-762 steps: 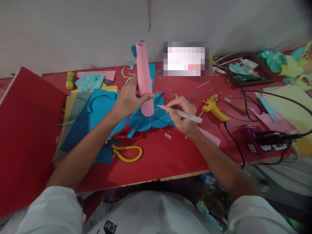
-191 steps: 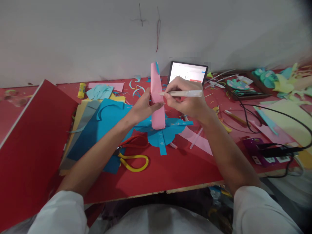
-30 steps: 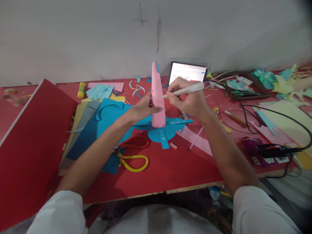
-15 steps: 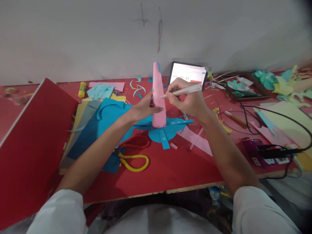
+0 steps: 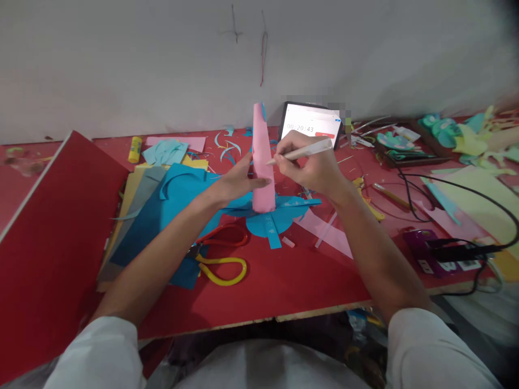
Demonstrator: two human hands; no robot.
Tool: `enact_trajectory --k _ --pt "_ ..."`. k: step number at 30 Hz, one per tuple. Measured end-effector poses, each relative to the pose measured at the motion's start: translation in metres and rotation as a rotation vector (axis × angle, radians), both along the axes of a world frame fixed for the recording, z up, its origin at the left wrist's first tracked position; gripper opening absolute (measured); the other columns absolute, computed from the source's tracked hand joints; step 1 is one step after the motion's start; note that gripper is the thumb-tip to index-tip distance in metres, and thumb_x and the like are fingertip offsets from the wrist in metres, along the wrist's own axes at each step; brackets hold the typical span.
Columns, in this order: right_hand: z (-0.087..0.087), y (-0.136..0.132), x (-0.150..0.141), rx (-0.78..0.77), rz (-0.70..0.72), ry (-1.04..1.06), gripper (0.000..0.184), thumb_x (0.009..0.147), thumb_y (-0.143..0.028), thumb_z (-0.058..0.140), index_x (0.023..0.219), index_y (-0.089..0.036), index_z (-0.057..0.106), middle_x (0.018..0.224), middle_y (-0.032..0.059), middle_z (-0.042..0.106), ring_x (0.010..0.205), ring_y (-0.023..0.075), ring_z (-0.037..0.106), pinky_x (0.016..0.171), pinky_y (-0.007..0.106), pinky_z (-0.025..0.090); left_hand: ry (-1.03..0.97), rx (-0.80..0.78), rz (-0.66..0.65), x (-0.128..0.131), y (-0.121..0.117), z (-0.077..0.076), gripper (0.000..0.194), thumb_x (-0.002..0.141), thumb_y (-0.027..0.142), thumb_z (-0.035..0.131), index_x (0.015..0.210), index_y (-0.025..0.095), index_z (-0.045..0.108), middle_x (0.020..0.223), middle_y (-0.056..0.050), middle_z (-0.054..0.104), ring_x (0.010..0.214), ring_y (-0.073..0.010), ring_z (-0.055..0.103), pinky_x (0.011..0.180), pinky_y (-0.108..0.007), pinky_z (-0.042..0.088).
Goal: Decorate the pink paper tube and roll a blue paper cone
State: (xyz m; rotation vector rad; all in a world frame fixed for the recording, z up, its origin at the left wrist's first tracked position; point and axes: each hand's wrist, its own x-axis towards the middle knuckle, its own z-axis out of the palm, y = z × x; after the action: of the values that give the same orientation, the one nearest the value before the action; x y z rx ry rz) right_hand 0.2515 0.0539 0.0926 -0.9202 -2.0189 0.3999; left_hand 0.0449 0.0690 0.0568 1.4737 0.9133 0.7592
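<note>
Your left hand (image 5: pixel 238 181) holds the pink tube (image 5: pixel 263 148), just left of the white pen (image 5: pixel 310 148) pinched in your right hand (image 5: pixel 310 167). If you press too hard, the tube could dent or slip.

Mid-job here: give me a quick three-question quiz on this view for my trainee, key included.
1. Which hand holds the white pen? A: left. B: right. C: neither.
2. True or false: the left hand is on the pink tube.
3. Fill in the missing colour: the scissors on the table have handles of yellow and ____.

Key: 1. B, the right hand. 2. True. 3. Red.
</note>
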Motion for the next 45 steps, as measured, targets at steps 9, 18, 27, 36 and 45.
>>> enact_trajectory --k 9,18,27,36,45 --pt "0.001 -0.002 0.000 -0.006 0.023 -0.013 0.013 0.091 -0.028 0.069 0.081 -0.024 0.061 0.071 -0.0013 0.066 0.062 0.0147 0.055 0.058 0.033 0.043 0.015 0.004 0.010 0.000 -0.002 0.004 0.055 0.080 0.019 0.081 0.130 0.021 0.057 0.105 -0.005 0.070 0.109 -0.0244 0.068 0.090 -0.037 0.059" --pt "-0.001 -0.001 -0.002 0.008 0.033 0.001 0.010 0.093 -0.029 0.069 0.086 -0.025 0.063 0.075 -0.0011 0.066 0.068 0.0150 0.058 0.063 0.032 0.046 0.006 -0.003 0.010 0.001 -0.001 0.005 0.054 0.079 0.017 0.082 0.126 0.020 0.057 0.102 -0.005 0.069 0.110 -0.0260 0.067 0.092 -0.039 0.058" --pt "0.000 0.000 0.003 0.059 -0.014 0.036 0.014 0.091 -0.027 0.072 0.082 -0.024 0.061 0.069 -0.0018 0.061 0.056 0.0131 0.048 0.055 0.032 0.041 0.008 0.041 0.013 0.000 0.003 -0.005 0.057 0.077 0.021 0.083 0.128 0.019 0.056 0.111 -0.006 0.068 0.103 -0.0210 0.066 0.083 -0.032 0.057" --pt "-0.003 0.000 -0.002 0.049 0.072 0.018 0.010 0.093 -0.025 0.068 0.084 -0.023 0.064 0.074 -0.0014 0.065 0.066 0.0136 0.056 0.060 0.030 0.043 0.001 0.022 -0.002 0.002 0.001 0.001 0.052 0.079 0.019 0.084 0.124 0.021 0.057 0.098 -0.004 0.069 0.103 -0.0244 0.070 0.084 -0.037 0.060" --pt "-0.004 0.000 -0.001 0.045 0.053 0.023 0.011 0.091 -0.023 0.070 0.083 -0.024 0.063 0.072 -0.0016 0.064 0.064 0.0140 0.053 0.060 0.031 0.042 -0.011 0.032 0.005 0.003 0.000 0.002 0.052 0.079 0.014 0.082 0.124 0.021 0.057 0.099 -0.003 0.069 0.107 -0.0244 0.068 0.087 -0.037 0.059"
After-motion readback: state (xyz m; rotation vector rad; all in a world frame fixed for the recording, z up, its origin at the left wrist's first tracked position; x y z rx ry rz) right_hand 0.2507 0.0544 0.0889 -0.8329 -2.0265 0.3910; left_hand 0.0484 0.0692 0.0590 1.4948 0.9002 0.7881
